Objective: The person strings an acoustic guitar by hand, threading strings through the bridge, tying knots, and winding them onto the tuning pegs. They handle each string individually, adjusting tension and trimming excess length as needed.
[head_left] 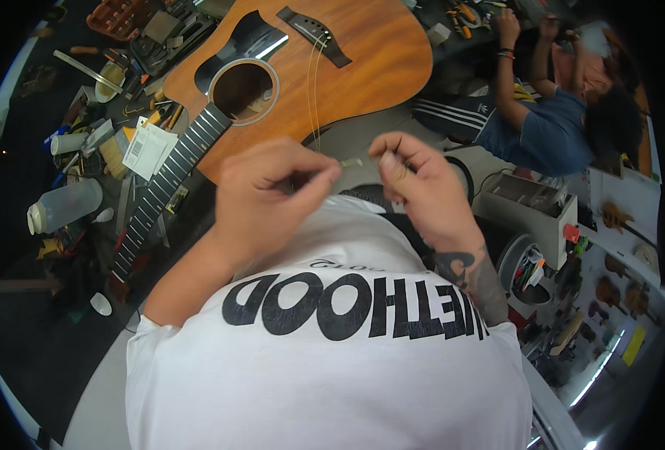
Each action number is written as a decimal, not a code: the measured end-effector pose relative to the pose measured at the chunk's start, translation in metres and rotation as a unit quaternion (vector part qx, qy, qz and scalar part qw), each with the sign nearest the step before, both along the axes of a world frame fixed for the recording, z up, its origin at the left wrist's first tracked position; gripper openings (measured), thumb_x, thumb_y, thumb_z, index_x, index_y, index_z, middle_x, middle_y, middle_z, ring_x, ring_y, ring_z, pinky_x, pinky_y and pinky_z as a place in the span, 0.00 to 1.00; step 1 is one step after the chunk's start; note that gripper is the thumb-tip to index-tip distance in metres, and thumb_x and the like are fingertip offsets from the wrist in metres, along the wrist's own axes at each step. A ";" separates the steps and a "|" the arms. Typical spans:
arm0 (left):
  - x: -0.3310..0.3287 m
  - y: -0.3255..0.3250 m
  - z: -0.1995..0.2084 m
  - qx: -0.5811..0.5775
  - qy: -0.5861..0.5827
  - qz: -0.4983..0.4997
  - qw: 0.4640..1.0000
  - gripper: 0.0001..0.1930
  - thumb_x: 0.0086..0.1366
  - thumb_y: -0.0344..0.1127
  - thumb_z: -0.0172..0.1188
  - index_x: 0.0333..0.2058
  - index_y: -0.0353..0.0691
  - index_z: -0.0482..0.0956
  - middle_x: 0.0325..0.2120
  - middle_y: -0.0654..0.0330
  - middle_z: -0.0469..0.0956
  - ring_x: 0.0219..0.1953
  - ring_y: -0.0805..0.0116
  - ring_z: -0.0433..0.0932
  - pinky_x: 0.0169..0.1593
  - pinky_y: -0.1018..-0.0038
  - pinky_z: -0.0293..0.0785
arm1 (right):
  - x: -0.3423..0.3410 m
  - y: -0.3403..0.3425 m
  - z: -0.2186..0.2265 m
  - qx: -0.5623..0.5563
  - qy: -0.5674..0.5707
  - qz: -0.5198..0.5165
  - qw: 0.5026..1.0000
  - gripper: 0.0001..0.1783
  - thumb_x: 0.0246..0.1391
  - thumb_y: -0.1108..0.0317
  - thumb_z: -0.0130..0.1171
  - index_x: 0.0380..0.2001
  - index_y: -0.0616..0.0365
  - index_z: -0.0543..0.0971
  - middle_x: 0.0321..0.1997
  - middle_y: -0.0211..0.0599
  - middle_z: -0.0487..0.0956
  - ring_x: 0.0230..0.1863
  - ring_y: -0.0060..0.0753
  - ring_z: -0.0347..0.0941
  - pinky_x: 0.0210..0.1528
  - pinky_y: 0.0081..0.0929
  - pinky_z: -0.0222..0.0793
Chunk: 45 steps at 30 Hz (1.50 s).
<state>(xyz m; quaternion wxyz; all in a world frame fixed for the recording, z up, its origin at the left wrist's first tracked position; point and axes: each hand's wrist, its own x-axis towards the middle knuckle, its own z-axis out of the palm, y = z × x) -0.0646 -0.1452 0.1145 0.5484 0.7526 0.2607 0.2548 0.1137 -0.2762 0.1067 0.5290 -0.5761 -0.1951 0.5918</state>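
An acoustic guitar [362, 56] with an orange-brown top lies on the bench, its fretted neck [169, 191] slanting down to the left. From its bridge [315, 36], two thin guitar strings [314, 97] run loose past the soundhole toward my left hand [269, 187]. That hand is closed, thumb and forefinger pinched together where the strings come down. A small pale bent piece [353, 162] shows just beyond its fingertips, possibly a string's end. My right hand [422, 180] is just to the right, fingers curled and thumb pressed in; whatever it grips is too small to make out.
Left of the neck the dark bench holds a translucent bottle [66, 206], white cards [149, 148] and many scattered tools. Another person [543, 120] works at the upper right. A grey box [531, 214] and a round bin [524, 262] with small items stand at my right.
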 end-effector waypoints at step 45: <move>0.131 0.235 -0.122 0.788 -0.058 -0.235 0.566 0.10 0.48 0.32 0.72 0.31 0.51 0.86 0.28 0.77 0.72 0.26 0.79 0.64 0.27 0.77 0.48 | 0.137 0.181 -0.113 0.068 -0.342 0.012 0.937 0.14 0.51 0.79 0.68 0.42 0.67 0.80 0.36 0.33 0.83 0.32 0.12 0.69 0.38 0.10 0.66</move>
